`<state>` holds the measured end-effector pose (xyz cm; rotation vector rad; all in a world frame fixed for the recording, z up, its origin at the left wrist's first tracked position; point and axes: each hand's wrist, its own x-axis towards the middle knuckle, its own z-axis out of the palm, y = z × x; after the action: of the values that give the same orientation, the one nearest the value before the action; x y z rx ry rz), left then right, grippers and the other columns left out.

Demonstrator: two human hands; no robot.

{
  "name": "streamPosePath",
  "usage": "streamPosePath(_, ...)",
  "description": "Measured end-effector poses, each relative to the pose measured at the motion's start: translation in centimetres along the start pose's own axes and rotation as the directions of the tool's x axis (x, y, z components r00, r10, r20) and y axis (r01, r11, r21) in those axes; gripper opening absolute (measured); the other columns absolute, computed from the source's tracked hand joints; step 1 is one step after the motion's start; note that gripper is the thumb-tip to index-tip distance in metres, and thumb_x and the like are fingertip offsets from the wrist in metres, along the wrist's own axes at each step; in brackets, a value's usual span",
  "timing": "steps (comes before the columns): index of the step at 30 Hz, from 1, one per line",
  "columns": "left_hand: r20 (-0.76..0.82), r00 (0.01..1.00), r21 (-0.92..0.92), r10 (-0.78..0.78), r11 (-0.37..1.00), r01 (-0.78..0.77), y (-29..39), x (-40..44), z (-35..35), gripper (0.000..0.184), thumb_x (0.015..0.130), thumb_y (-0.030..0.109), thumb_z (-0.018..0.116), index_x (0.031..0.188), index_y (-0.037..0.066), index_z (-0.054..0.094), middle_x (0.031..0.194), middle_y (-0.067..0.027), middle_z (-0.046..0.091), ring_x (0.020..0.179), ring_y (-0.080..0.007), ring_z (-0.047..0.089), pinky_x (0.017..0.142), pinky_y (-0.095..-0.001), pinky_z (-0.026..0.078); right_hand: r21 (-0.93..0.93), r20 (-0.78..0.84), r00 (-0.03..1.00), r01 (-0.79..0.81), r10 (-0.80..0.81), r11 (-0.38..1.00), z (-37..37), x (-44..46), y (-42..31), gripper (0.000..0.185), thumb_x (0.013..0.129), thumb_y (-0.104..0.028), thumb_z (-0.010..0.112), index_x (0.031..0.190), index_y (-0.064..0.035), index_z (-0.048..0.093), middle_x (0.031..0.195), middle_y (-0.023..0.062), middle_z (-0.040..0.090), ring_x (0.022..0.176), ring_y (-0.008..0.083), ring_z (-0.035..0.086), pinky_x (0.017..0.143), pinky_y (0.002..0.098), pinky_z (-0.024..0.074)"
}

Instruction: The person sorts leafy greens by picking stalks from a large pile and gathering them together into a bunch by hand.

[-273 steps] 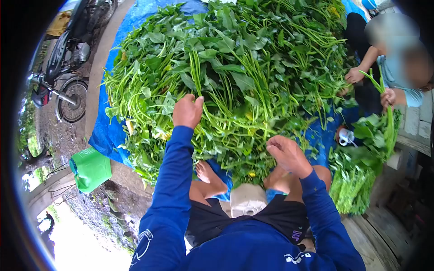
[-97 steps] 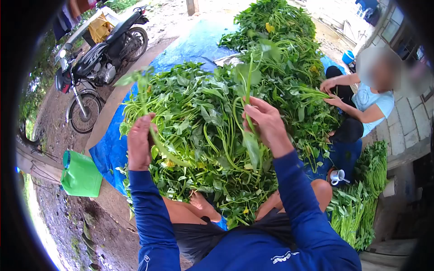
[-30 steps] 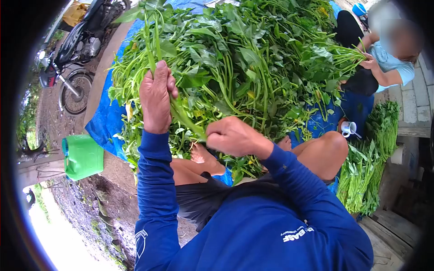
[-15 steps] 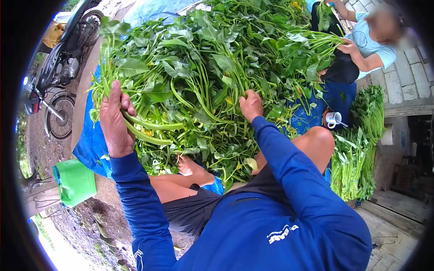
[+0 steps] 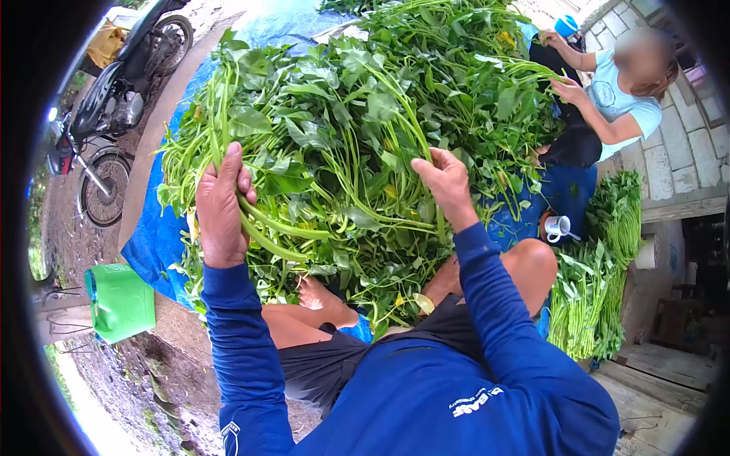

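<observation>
Sits at a blue tarp (image 5: 152,254), gripping green stems (image 5: 275,245) in the left hand (image 5: 222,204) and another stem (image 5: 411,121) in the right hand (image 5: 445,185), over heaped leafy greens (image 5: 353,171). Has a green jug (image 5: 125,302) outside the left hand, a white mug (image 5: 557,227) outside the right, with contents unclear, and a co-worker (image 5: 610,106) farther right.

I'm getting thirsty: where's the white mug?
In the head view's right half, the white mug is just beyond the wearer's right knee, beside the stacked greens.
</observation>
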<state>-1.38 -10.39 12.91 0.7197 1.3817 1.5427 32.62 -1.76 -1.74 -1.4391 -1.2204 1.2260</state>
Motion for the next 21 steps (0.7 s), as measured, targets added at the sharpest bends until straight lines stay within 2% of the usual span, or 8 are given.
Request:
streamPosePath(2,0.022,1.0,0.03,-0.001,1.0,0.001,-0.3,-0.2,0.1,0.028,0.107,0.035,0.069,0.089,0.019,0.056,0.068,0.0067,0.051,0.054,-0.0032,0.047,0.048,-0.0178,0.039,-0.151,-0.053,0.992,0.109,-0.119,0.982,0.0,0.0,-0.3,0.038,0.101,-0.02,0.071,0.131,0.0023,0.068,0.1,0.0026,0.073,0.082,0.0088,0.066,0.073,0.0225,0.0538)
streamPosePath(3,0.028,1.0,0.039,-0.007,0.999,0.006,-0.3,-0.5,0.3,0.028,0.107,0.035,0.069,0.089,0.019,0.056,0.068,0.0067,0.051,0.054,-0.0032,0.047,0.048,-0.0178,0.039,0.121,0.015,0.99,-0.141,0.14,0.983,-0.5,0.1,-1.3,0.038,0.101,-0.015,0.069,0.134,0.0039,0.065,0.106,0.0071,0.074,0.09,0.0136,0.07,0.08,0.0268,0.059)
streamPosePath(7,0.03,1.0,0.038,0.01,0.999,-0.012,-0.3,-0.8,0.6,0.024,0.106,0.033,0.07,0.091,0.018,0.058,0.068,0.0069,0.052,0.054,-0.0029,0.047,0.048,-0.0182,0.039,0.398,0.342,0.929,-0.28,0.142,0.873,-1.6,-0.5,-3.9,0.038,0.1,-0.007,0.07,0.135,0.0052,0.062,0.11,0.0097,0.073,0.09,0.0199,0.073,0.086,0.0345,0.0636)
streamPosePath(12,0.068,0.997,0.016,0.03,0.999,-0.031,-2.1,-0.9,0.9,0.02,0.104,0.03,0.072,0.094,0.016,0.062,0.069,0.006,0.054,0.057,-0.0027,0.05,0.051,-0.0191,0.041,0.329,0.274,0.959,-0.171,0.079,0.929,-0.3,-3.5,-7.3,0.029,0.1,-0.01,0.071,0.125,0.0035,0.066,0.104,0.008,0.073,0.083,0.0156,0.072,0.073,0.0308,0.0622)
streamPosePath(15,0.022,0.997,0.125,0.07,0.99,-0.073,-2.9,-1.3,2.3,0.026,0.103,0.033,0.073,0.09,0.013,0.064,0.068,0.0047,0.054,0.056,-0.0043,0.049,0.051,-0.021,0.042,0.314,0.247,0.969,-0.046,-0.034,0.948,1.1,-4.3,-8.3,0.026,0.1,-0.008,0.07,0.124,0.003,0.067,0.095,0.0048,0.073,0.076,0.0121,0.069,0.068,0.0279,0.0592)
streamPosePath(16,0.029,0.998,0.072,0.06,0.995,-0.062,-3.0,-1.8,2.8,0.025,0.103,0.031,0.073,0.09,0.012,0.064,0.068,0.0049,0.054,0.056,-0.0044,0.049,0.051,-0.0215,0.042,0.395,0.26,0.964,-0.058,-0.051,0.917,1.7,-4.6,-7.9,0.027,0.101,-0.007,0.07,0.126,0.0002,0.066,0.102,0.0046,0.072,0.083,0.0141,0.071,0.075,0.0296,0.0635)
streamPosePath(18,0.05,0.99,0.074,0.134,0.988,-0.137,-4.3,-1.8,3.3,0.025,0.104,0.03,0.072,0.091,0.011,0.065,0.068,0.0052,0.054,0.056,-0.0039,0.049,0.05,-0.0215,0.042,0.348,0.253,0.965,-0.025,-0.068,0.937,2.3,-5.7,-8.1,0.027,0.101,-0.006,0.07,0.126,0.0015,0.066,0.103,0.0043,0.072,0.085,0.0135,0.071,0.077,0.0299,0.0644)
streamPosePath(21,0.062,0.991,0.066,0.117,0.99,-0.121,-5.0,-2.7,4.6,0.024,0.104,0.031,0.072,0.096,0.009,0.069,0.071,0.006,0.055,0.059,-0.0026,0.05,0.05,-0.0204,0.042,0.365,0.314,0.943,-0.009,-0.114,0.931,3.7,-7.8,-8.5,0.03,0.101,-0.004,0.069,0.129,0.0046,0.067,0.104,0.0052,0.074,0.084,0.0131,0.072,0.078,0.0273,0.0625)
